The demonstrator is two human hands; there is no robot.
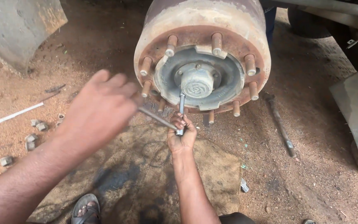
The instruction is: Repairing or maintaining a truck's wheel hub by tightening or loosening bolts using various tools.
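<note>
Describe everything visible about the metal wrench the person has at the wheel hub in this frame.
The wrench is a slim, grey steel socket tool with a T-shaped look: one shaft stands nearly upright, its top end set against the lower part of the grey hub cap, and a thinner cross bar runs off to the left. The right hand grips the shaft's lower end; the left hand, blurred, holds the bar's outer end. It looks worn but unbent, held above the sacking on the dirt.

A grey metal socket wrench [181, 108] stands upright against the hub [197, 81], its top end on a bolt at 7 o'clock of the grey centre cap. Its thin cross handle [156, 117] slants off toward 10 o'clock. The rusty hub faces outward, ringed with studs.
</note>
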